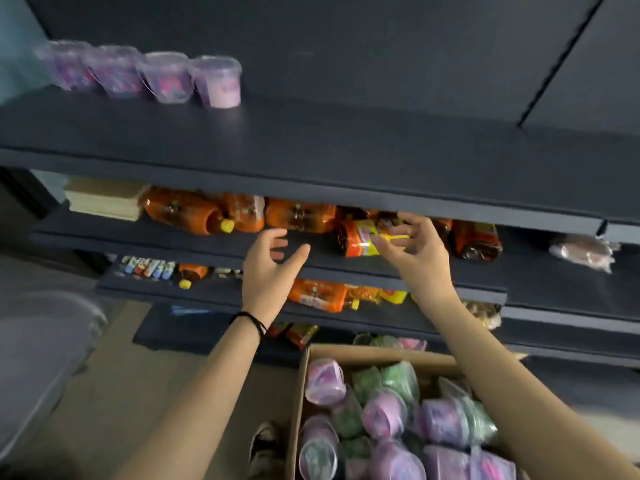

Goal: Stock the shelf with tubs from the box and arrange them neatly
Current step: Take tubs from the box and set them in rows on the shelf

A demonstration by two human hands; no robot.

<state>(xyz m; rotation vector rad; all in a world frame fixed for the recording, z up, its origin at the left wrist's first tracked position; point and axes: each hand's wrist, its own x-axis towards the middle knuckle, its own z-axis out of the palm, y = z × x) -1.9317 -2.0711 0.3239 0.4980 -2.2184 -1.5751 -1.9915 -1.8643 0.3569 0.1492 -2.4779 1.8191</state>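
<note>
Several clear purple tubs (214,81) stand in a row at the back left of the dark top shelf (346,147). A cardboard box (301,393) at the bottom right holds several purple and green tubs (384,414). My left hand (270,268) hangs in the air in front of the second shelf, fingers loosely spread, holding nothing. My right hand (412,247) is also raised there, fingers relaxed and empty, in front of a red and yellow packet (360,237). Both hands are above the box and below the top shelf.
Orange bottles and packets (194,213) fill the second shelf, with a stack of pale boxes (104,199) at its left. Lower shelves hold more packets (318,296). A grey blurred object (41,358) sits at the left. My shoe (266,445) is beside the box.
</note>
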